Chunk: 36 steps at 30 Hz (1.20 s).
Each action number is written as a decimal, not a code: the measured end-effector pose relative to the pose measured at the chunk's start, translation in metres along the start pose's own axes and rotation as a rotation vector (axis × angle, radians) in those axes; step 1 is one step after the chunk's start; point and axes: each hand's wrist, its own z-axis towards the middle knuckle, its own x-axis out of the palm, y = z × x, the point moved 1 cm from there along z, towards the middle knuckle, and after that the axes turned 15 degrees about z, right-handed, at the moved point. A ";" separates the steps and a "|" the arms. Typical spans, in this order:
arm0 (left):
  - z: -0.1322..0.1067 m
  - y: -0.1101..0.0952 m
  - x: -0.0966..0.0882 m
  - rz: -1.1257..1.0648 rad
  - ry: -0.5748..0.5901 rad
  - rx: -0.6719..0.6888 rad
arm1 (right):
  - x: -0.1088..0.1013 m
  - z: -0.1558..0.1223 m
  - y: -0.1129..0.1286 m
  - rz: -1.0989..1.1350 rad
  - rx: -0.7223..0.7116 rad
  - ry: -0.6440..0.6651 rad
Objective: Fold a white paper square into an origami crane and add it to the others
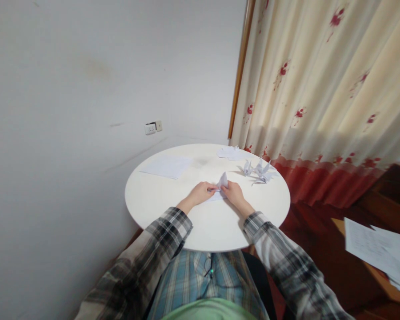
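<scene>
The folded paper (pixel 223 180) is at about the middle of the worktop (pixel 216 226), one point rising. My left hand (pixel 201 193) pinches its left side, my right hand (pixel 234 193) its right; the creases are too small to read. To fold it well, I'd keep one side steady, match the edges and press each crease firmly. The paper figures (pixel 262 171) sit beyond my right hand, toward the right rim, so I'd keep that hand's sweeps short. There's more room leftward, near side of the sheet (pixel 168 166).
</scene>
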 end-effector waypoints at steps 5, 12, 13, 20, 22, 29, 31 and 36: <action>0.000 0.000 -0.001 0.057 0.015 0.022 | 0.000 -0.001 0.000 0.014 -0.018 0.006; 0.000 0.001 0.001 0.039 -0.009 0.093 | 0.000 -0.002 0.003 0.056 0.002 0.002; 0.000 0.001 0.001 0.047 -0.012 0.100 | 0.000 -0.002 0.004 0.059 -0.006 0.001; 0.001 -0.001 -0.001 0.094 -0.020 0.123 | 0.001 -0.005 0.007 0.062 -0.079 -0.002; 0.002 -0.001 -0.001 0.054 -0.018 0.111 | 0.002 -0.005 0.006 0.050 -0.068 -0.001; 0.002 0.004 0.001 -0.104 -0.013 -0.115 | 0.004 0.000 0.000 0.035 -0.046 -0.017; 0.003 0.006 0.001 -0.088 -0.079 -0.104 | 0.004 0.001 -0.001 0.031 -0.062 -0.017; 0.005 0.012 0.003 -0.070 -0.188 -0.026 | 0.007 0.004 -0.004 0.072 -0.136 -0.012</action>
